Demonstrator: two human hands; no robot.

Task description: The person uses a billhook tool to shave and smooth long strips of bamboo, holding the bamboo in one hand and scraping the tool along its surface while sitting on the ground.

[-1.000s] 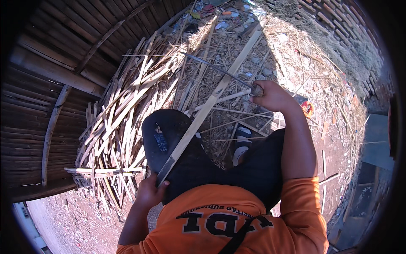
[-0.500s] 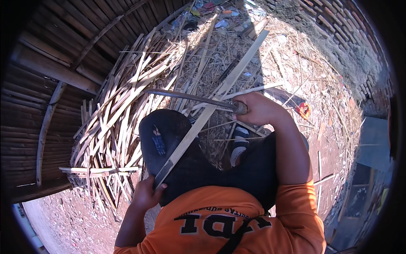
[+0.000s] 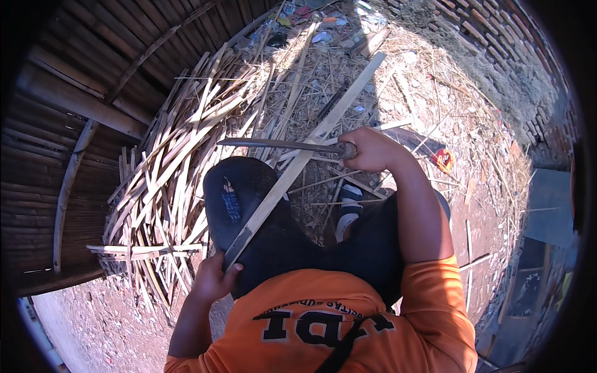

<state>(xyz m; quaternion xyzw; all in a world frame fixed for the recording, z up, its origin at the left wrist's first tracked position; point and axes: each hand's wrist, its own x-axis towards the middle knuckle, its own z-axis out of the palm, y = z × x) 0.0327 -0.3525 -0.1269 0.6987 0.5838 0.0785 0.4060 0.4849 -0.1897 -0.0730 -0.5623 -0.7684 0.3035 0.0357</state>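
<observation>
My left hand (image 3: 217, 278) grips the near end of a long, flat bamboo strip (image 3: 295, 166), thumb on top, close to my left thigh. The strip slants up over my leg and away to the far right. A machete (image 3: 267, 143) is held in my right hand (image 3: 371, 150), fingers wrapped around its short dark handle (image 3: 348, 150). Its long blade points left and lies across the strip at about mid-length, close against it; whether the edge bites in I cannot tell.
A big heap of split bamboo strips (image 3: 168, 180) lies at the left, beside a slatted bamboo wall (image 3: 74, 130). Shavings and litter cover the ground ahead. A red and yellow wrapper (image 3: 443, 160) lies at the right. A brick wall (image 3: 497, 37) stands at the far right.
The machete has turned slightly, its handle end rising a little and its blade now lying more level. The strip's far end has shifted slightly left and nearer. My left hand keeps its grip.
</observation>
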